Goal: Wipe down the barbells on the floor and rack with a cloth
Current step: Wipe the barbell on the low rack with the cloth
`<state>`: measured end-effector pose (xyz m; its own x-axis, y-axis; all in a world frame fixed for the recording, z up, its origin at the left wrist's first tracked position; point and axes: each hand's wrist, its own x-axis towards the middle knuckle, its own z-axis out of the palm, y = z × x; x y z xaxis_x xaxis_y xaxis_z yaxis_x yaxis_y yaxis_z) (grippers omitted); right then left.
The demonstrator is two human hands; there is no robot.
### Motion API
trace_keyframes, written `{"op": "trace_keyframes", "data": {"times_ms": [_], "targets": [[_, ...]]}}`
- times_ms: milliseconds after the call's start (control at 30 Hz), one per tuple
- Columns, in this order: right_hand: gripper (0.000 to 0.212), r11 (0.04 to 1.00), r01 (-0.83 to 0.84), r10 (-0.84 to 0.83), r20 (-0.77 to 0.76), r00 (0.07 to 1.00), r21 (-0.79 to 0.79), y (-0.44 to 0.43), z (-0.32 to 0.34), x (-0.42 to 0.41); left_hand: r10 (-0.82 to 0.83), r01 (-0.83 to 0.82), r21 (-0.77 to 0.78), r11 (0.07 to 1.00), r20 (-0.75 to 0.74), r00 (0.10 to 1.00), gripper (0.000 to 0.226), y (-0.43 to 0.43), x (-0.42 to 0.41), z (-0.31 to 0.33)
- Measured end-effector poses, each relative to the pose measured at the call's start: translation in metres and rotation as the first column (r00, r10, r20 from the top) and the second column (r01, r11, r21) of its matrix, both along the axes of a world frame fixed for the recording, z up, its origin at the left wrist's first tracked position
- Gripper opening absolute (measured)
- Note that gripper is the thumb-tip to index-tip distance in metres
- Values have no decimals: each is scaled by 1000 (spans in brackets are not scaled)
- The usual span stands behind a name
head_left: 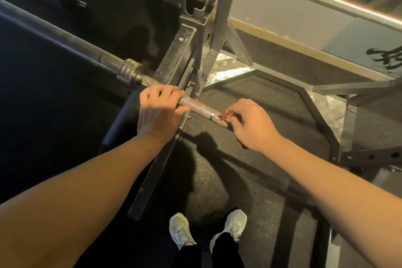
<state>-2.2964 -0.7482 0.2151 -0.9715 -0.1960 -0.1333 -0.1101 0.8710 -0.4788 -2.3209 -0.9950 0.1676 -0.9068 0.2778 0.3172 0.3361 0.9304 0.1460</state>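
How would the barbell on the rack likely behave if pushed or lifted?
The barbell looks like long steel, so probably stiff and heavy. Round and apparently resting across the rack arm, it could roll if nudged. The knurled shaft under the left hand likely resists slipping.

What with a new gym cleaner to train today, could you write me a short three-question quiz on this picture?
1. Multiple choice: which hand pinches the cloth against the barbell? A left; B right; C neither.
2. True or false: the left hand hangs idle, off the barbell.
3. Fill in: the person's shoes are ____.
Key: 1 B, the right hand; 2 false, it grips the barbell; 3 white.
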Motion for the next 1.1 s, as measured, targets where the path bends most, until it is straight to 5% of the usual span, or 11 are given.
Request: {"op": "trace_keyframes", "data": {"times_ms": [300, 500, 767, 1100], "targets": [[16, 991, 122, -119, 68, 991, -54, -32, -8, -32, 25, -23, -42, 999, 54, 998, 39, 1, -1, 6], [13, 999, -12, 12, 1, 1000, -38, -4, 2, 2, 25, -24, -20, 1000, 63, 998, 42, 2, -1, 7], [12, 996, 33, -33, 3, 999, -81, -75, -8, -51, 42, -35, -76, 996, 100, 994, 38, 4, -1, 10], [14, 999, 20, -20, -7, 1000, -38, -39, -1, -27, 51, -45, -54, 998, 108, 993, 39, 4, 0, 15]]}}
